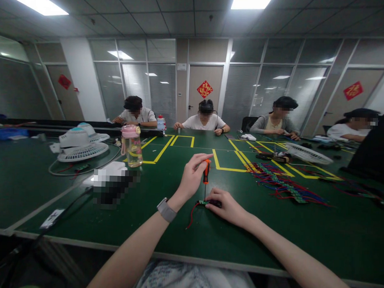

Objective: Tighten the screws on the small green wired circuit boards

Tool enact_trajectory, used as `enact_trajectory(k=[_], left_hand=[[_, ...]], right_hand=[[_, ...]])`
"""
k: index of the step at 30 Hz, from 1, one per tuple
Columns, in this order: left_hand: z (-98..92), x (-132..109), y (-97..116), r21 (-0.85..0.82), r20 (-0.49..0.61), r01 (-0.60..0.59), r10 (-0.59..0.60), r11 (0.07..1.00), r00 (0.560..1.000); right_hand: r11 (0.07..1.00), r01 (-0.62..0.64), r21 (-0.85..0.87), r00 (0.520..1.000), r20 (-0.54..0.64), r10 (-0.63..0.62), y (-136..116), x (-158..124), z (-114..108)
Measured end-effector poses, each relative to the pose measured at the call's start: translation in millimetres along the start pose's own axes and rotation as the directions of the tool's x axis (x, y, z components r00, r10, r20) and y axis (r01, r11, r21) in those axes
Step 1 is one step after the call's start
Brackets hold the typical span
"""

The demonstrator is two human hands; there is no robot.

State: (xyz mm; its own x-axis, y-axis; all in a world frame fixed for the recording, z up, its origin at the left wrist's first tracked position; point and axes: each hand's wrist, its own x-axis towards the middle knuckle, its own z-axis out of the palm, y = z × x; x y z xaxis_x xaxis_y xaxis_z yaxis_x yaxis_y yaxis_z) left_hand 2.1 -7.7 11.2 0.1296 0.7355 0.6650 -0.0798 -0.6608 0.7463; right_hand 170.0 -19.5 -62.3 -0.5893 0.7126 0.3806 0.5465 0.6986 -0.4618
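My left hand (193,174), with a grey watch band at the wrist, is closed around an upright screwdriver (206,173) with an orange and black handle. Its thin shaft points straight down, and the tip meets a small green circuit board (203,202) on the table. With fingers curled at the board's right end, my right hand (225,205) grips it; a dark part under those fingers is mostly hidden. From the board's left end a red wire (192,215) trails toward me.
On the green table (164,227), a row of wired circuit boards (281,183) lies to the right. A pink-lidded bottle (133,146), white fans (83,152) and a blurred dark object (118,187) stand left. Several people sit across, one person (205,119) directly opposite.
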Motion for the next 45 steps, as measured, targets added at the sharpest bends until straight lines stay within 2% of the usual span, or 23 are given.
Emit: enact_trajectory(k=[2,7,12,16,18,21,26,31,36,42,45], left_hand=[[0.1,0.0,0.0,-0.021,0.02,0.021,-0.021,1.0,1.0],[-0.4,0.3,-2.8,0.085,-0.039,-0.028,0.031,0.996,0.999],[0.3,0.8,-2.6,-0.035,0.02,0.027,-0.026,0.999,0.999],[0.9,0.5,-1.1,0.073,-0.041,-0.03,0.033,0.997,0.999],[1.0,0.4,-0.5,0.04,-0.035,-0.034,0.036,0.999,0.999],[1.4,0.3,-0.2,-0.034,0.009,0.02,-0.019,0.999,1.0],[0.9,0.5,-3.1,0.124,-0.065,-0.032,0.04,0.992,0.997],[0.9,1.0,-5.2,-0.036,0.022,0.022,-0.021,0.999,1.0],[1.6,-0.1,-2.7,0.118,-0.057,-0.022,0.029,0.993,0.998],[2.6,0.1,-1.3,-0.107,0.014,0.065,-0.063,0.992,0.998],[2.3,-0.5,-1.4,0.024,-0.031,0.022,-0.021,0.999,0.999]], right_hand=[[1.0,-0.007,-0.002,1.0,0.005,0.007,0.1,0.1,0.0],[1.0,-0.014,-0.011,1.0,0.004,0.014,-1.2,0.2,-0.5],[1.0,-0.006,-0.004,1.0,0.005,0.006,-1.9,-0.1,-1.3],[1.0,-0.007,-0.008,1.0,0.005,0.007,-0.8,-0.1,-0.9],[1.0,-0.007,-0.004,1.0,0.007,0.007,-0.5,-0.2,-0.7],[1.0,-0.007,0.001,1.0,0.01,0.007,-0.3,-0.4,-0.5],[1.0,-0.007,-0.008,1.0,0.009,0.007,-0.1,-0.5,-0.3],[1.0,-0.015,0.0,1.0,0.012,0.015,-0.9,-0.5,-0.9],[1.0,-0.013,-0.006,1.0,0.012,0.013,-0.9,-0.3,-0.9],[1.0,-0.016,0.001,1.0,0.014,0.016,-0.3,-0.3,-0.7],[1.0,-0.015,0.0,1.0,0.013,0.015,-0.1,-0.4,-0.7]])
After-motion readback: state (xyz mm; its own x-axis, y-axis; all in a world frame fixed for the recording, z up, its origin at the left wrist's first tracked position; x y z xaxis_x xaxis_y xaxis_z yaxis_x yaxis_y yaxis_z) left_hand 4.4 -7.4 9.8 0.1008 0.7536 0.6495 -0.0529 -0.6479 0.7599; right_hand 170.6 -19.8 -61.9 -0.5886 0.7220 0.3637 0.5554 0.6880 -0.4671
